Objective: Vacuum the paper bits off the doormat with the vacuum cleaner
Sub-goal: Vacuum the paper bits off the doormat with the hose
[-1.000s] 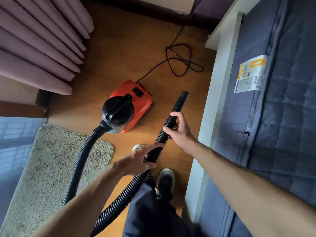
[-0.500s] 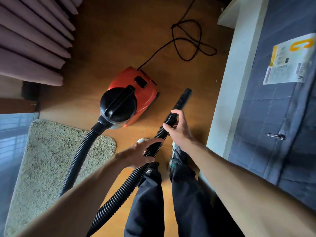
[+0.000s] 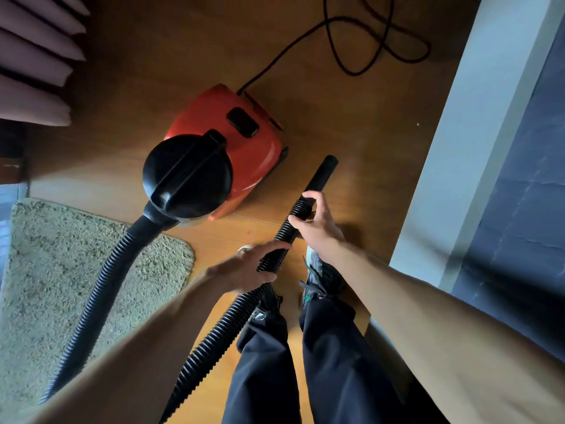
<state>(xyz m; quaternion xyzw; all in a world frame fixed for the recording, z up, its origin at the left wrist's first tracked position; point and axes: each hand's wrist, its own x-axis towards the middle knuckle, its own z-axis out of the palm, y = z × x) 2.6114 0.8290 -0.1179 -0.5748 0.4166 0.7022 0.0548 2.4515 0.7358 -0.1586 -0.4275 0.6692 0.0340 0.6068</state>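
Holding the hose (image 3: 214, 341) with both hands, you have the black nozzle (image 3: 322, 172) pointing away from you, low over the wood floor (image 3: 153, 96). Your right hand (image 3: 318, 228) is wrapped around the hose just behind the nozzle. That looks like the spot to steer it from. Your left hand (image 3: 244, 270) rests on the hose a bit further back, fingers laid along it, likely to carry its weight.

The vacuum cleaner (image 3: 220, 154) is red with a black round top. It sits on the floor in front of you. Its hose comes out of the black top, runs over the right edge of the doormat (image 3: 61, 270), then loops back up to your hands. The doormat is shaggy and light, lying to your left by the glass. I cannot see any paper bits on it from here, so the nozzle probably needs to swing left to reach it.

A black cord (image 3: 360, 47) curls on the floor behind the vacuum cleaner. Pink curtains (image 3: 33, 62) hang at the far left. A white frame (image 3: 458, 154) with a dark blue mattress (image 3: 526, 209) stands on your right.
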